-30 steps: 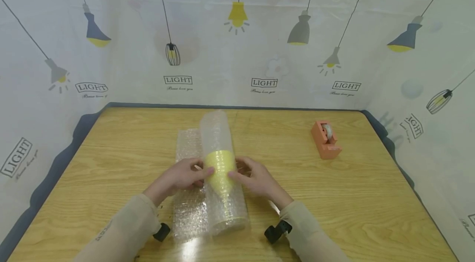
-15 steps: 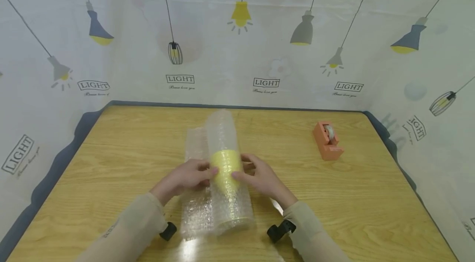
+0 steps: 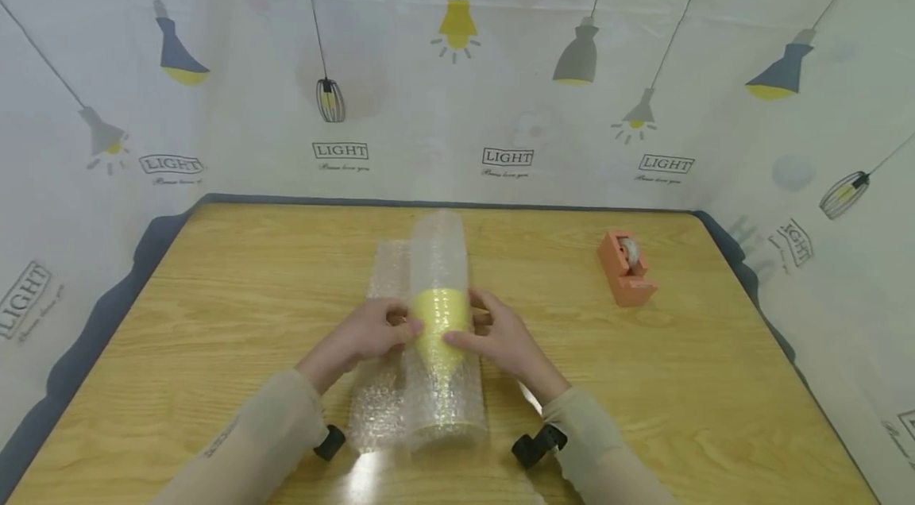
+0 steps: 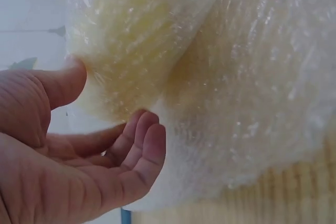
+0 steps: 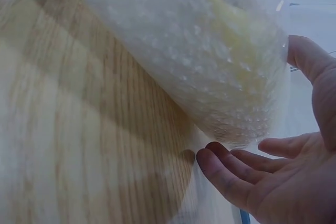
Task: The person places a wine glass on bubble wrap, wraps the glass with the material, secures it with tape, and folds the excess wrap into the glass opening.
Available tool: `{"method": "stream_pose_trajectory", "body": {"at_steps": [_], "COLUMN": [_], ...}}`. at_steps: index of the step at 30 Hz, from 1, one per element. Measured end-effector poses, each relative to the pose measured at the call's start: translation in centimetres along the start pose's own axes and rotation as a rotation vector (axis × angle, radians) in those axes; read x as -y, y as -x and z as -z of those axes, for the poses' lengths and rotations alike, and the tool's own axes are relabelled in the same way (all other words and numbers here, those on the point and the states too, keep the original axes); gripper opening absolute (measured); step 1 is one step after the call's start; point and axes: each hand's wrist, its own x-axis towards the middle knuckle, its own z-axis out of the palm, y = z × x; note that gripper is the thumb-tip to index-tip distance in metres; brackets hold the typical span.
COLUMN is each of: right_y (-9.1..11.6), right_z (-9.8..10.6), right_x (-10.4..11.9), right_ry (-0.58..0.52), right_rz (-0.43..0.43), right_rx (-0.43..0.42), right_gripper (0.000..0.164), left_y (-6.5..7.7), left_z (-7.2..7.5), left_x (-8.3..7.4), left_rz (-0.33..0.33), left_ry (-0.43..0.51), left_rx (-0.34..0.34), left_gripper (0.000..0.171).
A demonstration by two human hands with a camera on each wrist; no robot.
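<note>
A yellow goblet-shaped thing (image 3: 441, 314), with a wide cup tapering toward a round foot, lies inside a roll of clear bubble wrap (image 3: 438, 251) on the table. A flat flap of the same wrap (image 3: 379, 402) spreads out to the left. My left hand (image 3: 373, 328) holds the roll's left side, thumb on top and fingers curled low against it. From the other side my right hand (image 3: 503, 337) grips the roll in the same way, its thumb over the yellow cup. In the right wrist view the fingertips (image 5: 207, 162) sit under the roll's edge.
An orange tape dispenser (image 3: 629, 275) with a roll of tape stands at the back right of the wooden table (image 3: 686, 394). Behind the table hangs a pale cloth (image 3: 422, 108) printed with lamps, which also covers both sides.
Both hands have rolled the wrapped goblet-shaped thing a little to the right across the table. Their grip looks much the same, and the flap on the left has shifted along with it.
</note>
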Motion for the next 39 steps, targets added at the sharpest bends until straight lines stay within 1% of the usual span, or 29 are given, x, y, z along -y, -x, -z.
{"method": "stream_pose_trajectory", "body": {"at_steps": [2, 4, 6, 9, 12, 15, 18, 21, 23, 26, 28, 30, 33, 35, 39], "right_y": [0.0, 0.0, 0.0, 0.0, -0.1, -0.2, -0.3, -0.3, -0.2, -0.2, -0.2, -0.2, -0.2, -0.2, -0.2], "right_z": [-0.1, -0.3, -0.4, -0.5, -0.6, -0.8, -1.0, -1.2, -1.2, -1.4, -1.5, -1.6, -1.7, -1.8, -1.8], "right_x": [0.1, 0.2, 0.3, 0.4, 0.3, 0.3, 0.4, 0.5, 0.5, 0.5, 0.5, 0.5, 0.6, 0.6, 0.7], "right_ry": [-0.003, 0.0, 0.011, 0.02, 0.018, 0.017, 0.044, 0.082, 0.109, 0.134, 0.149, 0.156, 0.161, 0.158, 0.156], "right_rz": [0.005, 0.006, 0.009, 0.01, 0.011, 0.012, 0.02, 0.034, 0.044, 0.054, 0.054, 0.055, 0.066, 0.074, 0.072], "right_rx": [-0.002, -0.008, -0.01, -0.014, -0.016, -0.021, -0.034, -0.048, -0.055, -0.056, -0.057, -0.058, -0.063, -0.066, -0.067], "right_gripper": [0.084, 0.084, 0.084, 0.082, 0.083, 0.083, 0.085, 0.088, 0.089, 0.091, 0.092, 0.092, 0.091, 0.09, 0.09], "left_y": [0.3, 0.4, 0.5, 0.6, 0.6, 0.6, 0.6, 0.6, 0.5, 0.5, 0.5, 0.5, 0.4, 0.4, 0.3], "left_z": [0.1, 0.2, 0.3, 0.4, 0.8, 1.0, 1.2, 1.1, 0.9, 0.6, 0.4, 0.3, 0.1, 0.0, -0.1], "left_x": [-0.5, -0.9, -1.3, -1.7, -1.9, -1.9, -1.9, -2.1, -2.3, -2.7, -3.0, -3.3, -3.6, -3.7, -3.8], "left_rz": [-0.003, -0.024, -0.045, -0.062, -0.058, -0.042, -0.019, 0.012, 0.03, 0.066, 0.095, 0.111, 0.123, 0.123, 0.128], "left_ry": [-0.024, -0.049, -0.077, -0.097, -0.088, -0.075, -0.098, -0.149, -0.183, -0.207, -0.199, -0.202, -0.223, -0.242, -0.248], "left_rx": [-0.051, -0.081, -0.094, -0.08, -0.051, -0.027, -0.016, -0.018, -0.027, -0.042, -0.054, -0.065, -0.082, -0.089, -0.099], "left_gripper": [0.053, 0.051, 0.05, 0.05, 0.053, 0.058, 0.064, 0.073, 0.076, 0.072, 0.069, 0.07, 0.072, 0.069, 0.063]}}
